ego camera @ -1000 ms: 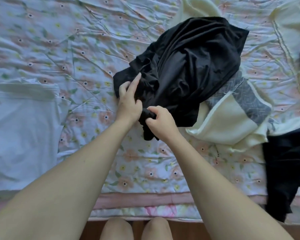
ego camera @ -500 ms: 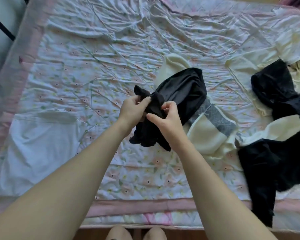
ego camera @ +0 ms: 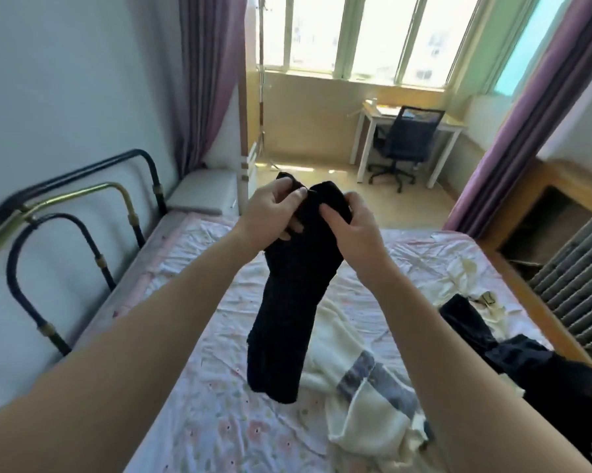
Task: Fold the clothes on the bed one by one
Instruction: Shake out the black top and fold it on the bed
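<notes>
A black garment (ego camera: 287, 302) hangs bunched in the air above the bed (ego camera: 219, 421), its lower end just over the floral sheet. My left hand (ego camera: 270, 213) grips its top edge on the left, thumb pressed over the cloth. My right hand (ego camera: 352, 227) pinches the same top edge on the right. A cream garment with grey bands (ego camera: 362, 397) lies crumpled on the bed below. More black clothing (ego camera: 540, 363) is piled at the right side of the bed.
A metal bed frame (ego camera: 82, 213) runs along the left wall. Beyond the bed stand a white desk (ego camera: 455, 128), an office chair (ego camera: 407, 141) and purple curtains (ego camera: 205, 80). A wooden unit with a slatted grille (ego camera: 574, 274) lies to the right.
Both hands have lifted the black garment off the bed and high into the air. The view has tilted up from the sheet to the room and window.
</notes>
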